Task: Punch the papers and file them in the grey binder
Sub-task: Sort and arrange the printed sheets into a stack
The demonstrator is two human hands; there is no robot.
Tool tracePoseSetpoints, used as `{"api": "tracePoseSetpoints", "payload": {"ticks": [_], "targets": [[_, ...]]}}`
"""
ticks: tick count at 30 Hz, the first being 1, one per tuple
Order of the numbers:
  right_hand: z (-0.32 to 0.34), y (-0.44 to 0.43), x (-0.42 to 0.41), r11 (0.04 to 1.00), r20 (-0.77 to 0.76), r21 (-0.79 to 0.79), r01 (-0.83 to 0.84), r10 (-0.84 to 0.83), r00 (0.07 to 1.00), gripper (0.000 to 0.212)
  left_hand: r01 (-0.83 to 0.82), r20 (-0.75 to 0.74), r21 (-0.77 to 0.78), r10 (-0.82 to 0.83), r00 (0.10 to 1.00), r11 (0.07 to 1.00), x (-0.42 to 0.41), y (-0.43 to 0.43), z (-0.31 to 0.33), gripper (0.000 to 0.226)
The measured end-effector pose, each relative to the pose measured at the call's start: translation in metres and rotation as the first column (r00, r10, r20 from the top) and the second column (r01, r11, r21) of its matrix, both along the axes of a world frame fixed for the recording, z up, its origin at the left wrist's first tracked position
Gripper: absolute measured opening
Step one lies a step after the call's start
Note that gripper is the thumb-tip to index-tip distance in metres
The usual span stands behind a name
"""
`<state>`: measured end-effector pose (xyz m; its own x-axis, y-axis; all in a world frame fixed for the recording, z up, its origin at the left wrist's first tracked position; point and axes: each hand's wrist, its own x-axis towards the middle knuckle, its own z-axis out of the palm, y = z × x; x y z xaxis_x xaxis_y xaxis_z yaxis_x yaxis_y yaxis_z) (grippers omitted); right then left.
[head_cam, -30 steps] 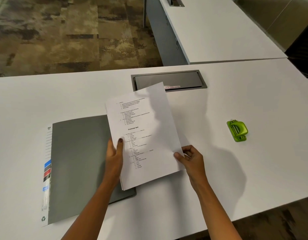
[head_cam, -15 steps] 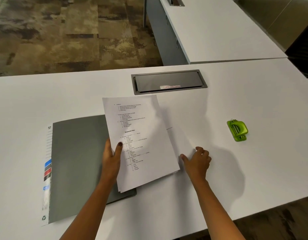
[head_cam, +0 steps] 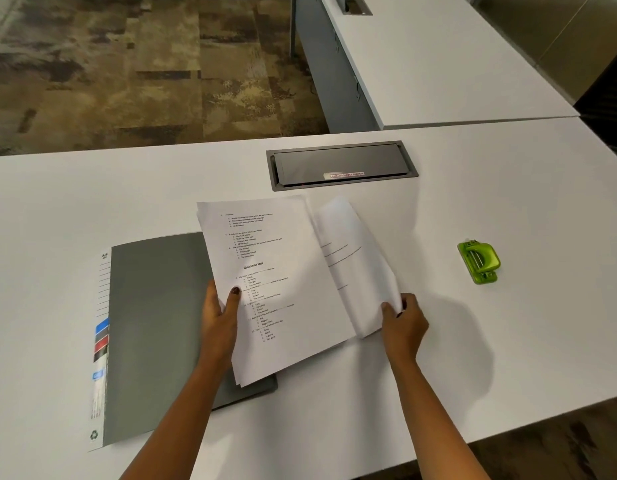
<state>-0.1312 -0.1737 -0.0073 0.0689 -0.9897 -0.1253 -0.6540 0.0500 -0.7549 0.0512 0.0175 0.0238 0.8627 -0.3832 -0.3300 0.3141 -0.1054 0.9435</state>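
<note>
Head cam: left hand (head_cam: 219, 315) is gripping the stack of papers (head_cam: 272, 289) at its left edge, thumb lying on top of the printed page, fingers tucked under. The stack is lying partly over the right side of the grey binder (head_cam: 154, 327), w/ the rest sitting on the white table (head_cam: 508, 188). Right hand (head_cam: 402, 323) is pinching the loose sheet (head_cam: 359, 265) at its near corner; that sheet is curling up and lying along the stack's right edge, overlapping it a bit. The binder is lying flat and closed near the table's front-left, spine label w/ colored tabs facing left. The green hole punch (head_cam: 479, 262) is sitting on the table well to the right of the papers, apart from both hands. A grey cable hatch (head_cam: 341, 164) is sitting in the tabletop just beyond the papers. A 2nd white desk (head_cam: 438, 60) is standing behind, carpet (head_cam: 127, 71) showing to the left.
</note>
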Motion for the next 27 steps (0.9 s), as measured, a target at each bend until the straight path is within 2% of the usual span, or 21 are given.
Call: {"api": "tracePoseSetpoints", "payload": {"ticks": [3,7,9,11,13,16,19,22,27], "targets": [[0.021,0.001,-0.004,0.984,0.104,-0.134,0.116,-0.102,0.989,0.014,0.003,0.004,0.015,-0.003,1.000,1.000,0.001,0.001,-0.002,0.033],[0.053,0.001,-0.010,0.910,0.175,-0.336,0.245,-0.195,0.965,0.019,-0.008,0.009,0.028,0.007,1.000,1.000,0.000,0.003,-0.006,0.037],[0.070,0.005,-0.010,0.876,0.253,-0.374,0.303,-0.218,0.943,0.021,-0.014,0.015,0.036,0.013,1.000,0.999,0.000,0.003,-0.008,0.037],[0.083,0.007,-0.010,0.878,0.348,-0.310,0.365,-0.253,0.903,0.023,-0.020,0.018,0.060,0.018,1.000,0.998,0.000,0.003,-0.013,0.034],[0.086,0.009,-0.007,0.910,0.435,-0.164,0.380,-0.279,0.856,0.021,-0.018,0.012,0.088,0.017,1.000,0.996,-0.001,0.003,-0.017,0.032],[0.076,0.022,0.003,0.958,0.487,0.084,0.274,-0.280,0.828,0.018,-0.009,-0.013,0.110,0.011,1.000,0.994,-0.004,0.001,-0.020,0.031],[0.054,0.045,0.009,0.960,0.466,0.227,0.163,-0.254,0.848,0.016,-0.027,-0.026,0.108,0.030,0.999,0.994,-0.007,-0.003,-0.018,0.028],[0.031,0.063,0.010,0.939,0.407,0.322,0.120,-0.252,0.878,0.017,-0.049,-0.011,0.128,0.051,0.999,0.990,-0.010,-0.007,-0.014,0.032],[0.012,0.083,0.011,0.909,0.308,0.412,0.065,-0.206,0.929,0.022,-0.082,-0.096,0.158,0.098,0.991,0.984,-0.009,-0.010,-0.015,0.041]]}}
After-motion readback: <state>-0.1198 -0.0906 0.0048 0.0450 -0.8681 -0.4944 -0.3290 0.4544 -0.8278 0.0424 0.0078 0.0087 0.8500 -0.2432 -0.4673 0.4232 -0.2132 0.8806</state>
